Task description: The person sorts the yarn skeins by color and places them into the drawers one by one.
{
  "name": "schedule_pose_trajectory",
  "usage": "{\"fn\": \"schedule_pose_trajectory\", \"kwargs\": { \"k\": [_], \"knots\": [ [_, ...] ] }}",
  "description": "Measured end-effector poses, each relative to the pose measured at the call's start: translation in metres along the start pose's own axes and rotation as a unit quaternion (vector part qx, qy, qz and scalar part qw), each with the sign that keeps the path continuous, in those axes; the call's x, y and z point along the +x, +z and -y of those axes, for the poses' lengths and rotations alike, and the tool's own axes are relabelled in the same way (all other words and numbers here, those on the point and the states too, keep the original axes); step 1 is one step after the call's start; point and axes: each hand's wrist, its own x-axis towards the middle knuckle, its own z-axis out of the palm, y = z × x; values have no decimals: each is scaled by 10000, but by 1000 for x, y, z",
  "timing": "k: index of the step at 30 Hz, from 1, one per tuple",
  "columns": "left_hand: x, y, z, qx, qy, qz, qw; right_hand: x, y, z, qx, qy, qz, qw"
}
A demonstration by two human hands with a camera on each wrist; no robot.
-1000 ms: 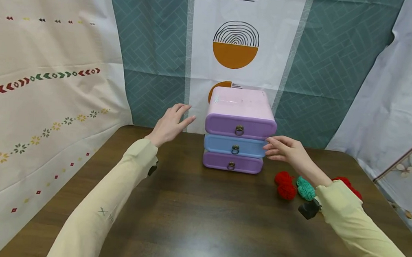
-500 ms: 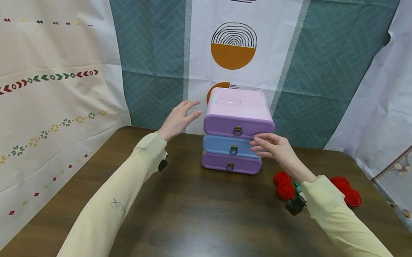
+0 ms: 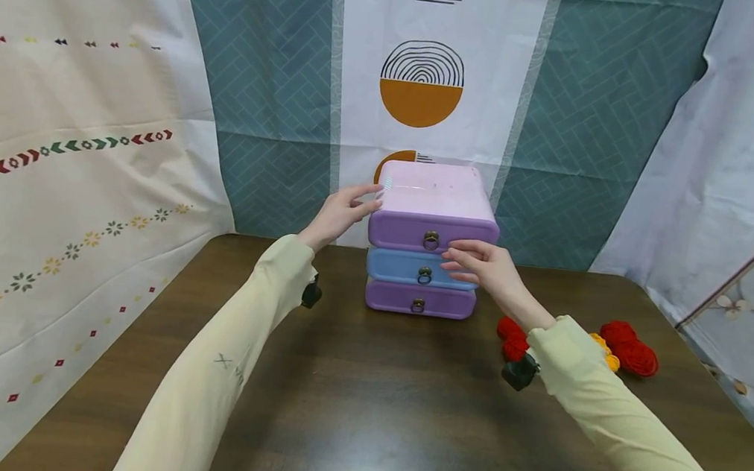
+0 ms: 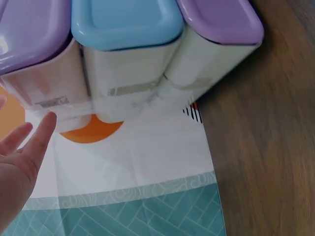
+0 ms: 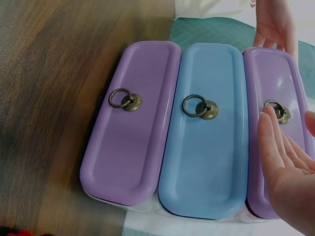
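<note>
Drawers (image 3: pixel 394 265) stand stacked on the desk (image 3: pixel 362 406), left hand (image 3: pixel 341 212) and right hand (image 3: pixel 487 267) loosely spread near the top one, its side probably best braced while pulling the handle (image 3: pixel 431 237) straight.

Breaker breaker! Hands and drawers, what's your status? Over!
Left hand beside top drawer, on its left. Right hand near top ring, gripping nothing. All three drawers closed. Red yarn off right, not blocking.

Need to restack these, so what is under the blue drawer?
Under the blue drawer, a lower purple drawer with a ring handle stands on the table; that drawer's top and inside are covered.
</note>
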Motion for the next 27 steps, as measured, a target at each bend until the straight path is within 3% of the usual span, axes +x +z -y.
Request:
{"fn": "schedule_pose_trajectory", "kwargs": {
  "k": [3,8,10,16,27],
  "knots": [
    [3,3,-1,-346,-64,124,9993,0,2,0,9,36,-61,10000],
    [-3,0,-25,-687,-391,333,9963,1,5,2,34,42,-160,9999],
    [-3,-1,-28,-772,-500,385,9950,2,5,2,57,51,-188,9998],
    [10,1,-7,-882,-685,257,9934,8,8,-1,243,136,-158,9995],
    [13,0,-10,-1034,-921,274,9900,18,17,0,289,294,-72,9991]
  ]
}}
